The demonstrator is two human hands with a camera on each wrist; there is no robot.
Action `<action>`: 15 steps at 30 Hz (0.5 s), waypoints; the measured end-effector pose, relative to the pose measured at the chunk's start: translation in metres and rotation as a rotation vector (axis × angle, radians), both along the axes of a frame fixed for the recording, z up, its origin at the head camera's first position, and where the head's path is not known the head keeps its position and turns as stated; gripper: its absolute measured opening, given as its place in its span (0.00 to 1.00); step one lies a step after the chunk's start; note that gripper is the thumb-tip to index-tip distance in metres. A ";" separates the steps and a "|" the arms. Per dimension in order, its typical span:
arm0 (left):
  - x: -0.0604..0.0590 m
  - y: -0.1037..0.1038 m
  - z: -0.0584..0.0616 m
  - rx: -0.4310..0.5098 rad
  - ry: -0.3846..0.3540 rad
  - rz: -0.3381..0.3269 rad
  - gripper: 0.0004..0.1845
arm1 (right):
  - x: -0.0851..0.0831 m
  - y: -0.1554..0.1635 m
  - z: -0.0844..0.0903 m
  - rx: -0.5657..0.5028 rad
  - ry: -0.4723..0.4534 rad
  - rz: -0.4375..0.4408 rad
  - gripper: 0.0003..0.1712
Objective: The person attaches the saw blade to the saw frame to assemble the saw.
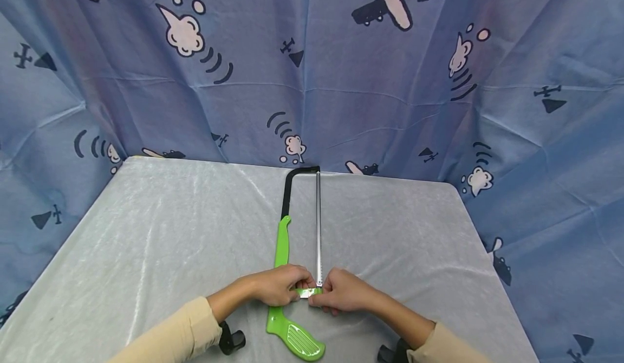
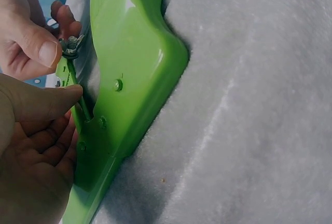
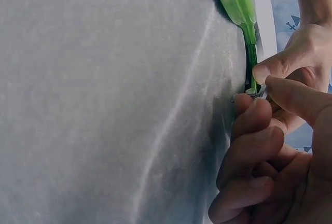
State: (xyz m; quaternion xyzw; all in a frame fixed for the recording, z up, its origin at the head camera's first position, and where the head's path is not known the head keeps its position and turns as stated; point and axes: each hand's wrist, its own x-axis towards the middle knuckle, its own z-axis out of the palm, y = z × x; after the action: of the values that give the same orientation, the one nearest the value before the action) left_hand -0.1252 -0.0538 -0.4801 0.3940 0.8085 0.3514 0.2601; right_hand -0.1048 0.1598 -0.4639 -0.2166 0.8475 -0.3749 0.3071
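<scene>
A hacksaw lies on the table, its green handle (image 1: 294, 338) toward me, its black frame (image 1: 287, 189) at the far end. The thin silver blade (image 1: 318, 227) runs along its right side. My left hand (image 1: 281, 284) reaches across the frame and pinches the short green arm (image 2: 85, 111) at the blade's near end. From the other side, my right hand (image 1: 348, 292) pinches the small metal wing nut (image 2: 72, 46) on a threaded bolt there. Both thumbs are close together. Fingers partly hide the nut in the right wrist view.
A pale grey plush cloth (image 1: 170, 233) covers the table. Behind it hangs a blue curtain (image 1: 331, 114) printed with airplanes and clouds. Black wrist devices (image 1: 231, 339) show at both beige sleeves (image 1: 180, 330).
</scene>
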 end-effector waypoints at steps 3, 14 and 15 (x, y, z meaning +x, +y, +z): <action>0.000 0.000 0.000 0.003 0.002 -0.003 0.13 | 0.000 0.000 0.000 0.003 -0.007 0.001 0.28; 0.001 -0.001 -0.001 0.010 -0.018 0.007 0.13 | -0.001 0.002 0.000 -0.015 -0.052 0.013 0.27; 0.001 -0.001 -0.001 0.010 -0.018 0.006 0.13 | -0.002 0.003 0.000 -0.019 -0.056 0.022 0.27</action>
State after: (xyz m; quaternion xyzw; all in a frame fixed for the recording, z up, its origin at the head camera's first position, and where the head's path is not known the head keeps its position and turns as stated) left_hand -0.1243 -0.0550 -0.4806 0.3897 0.8055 0.3599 0.2642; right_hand -0.1064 0.1627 -0.4639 -0.2180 0.8326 -0.3855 0.3326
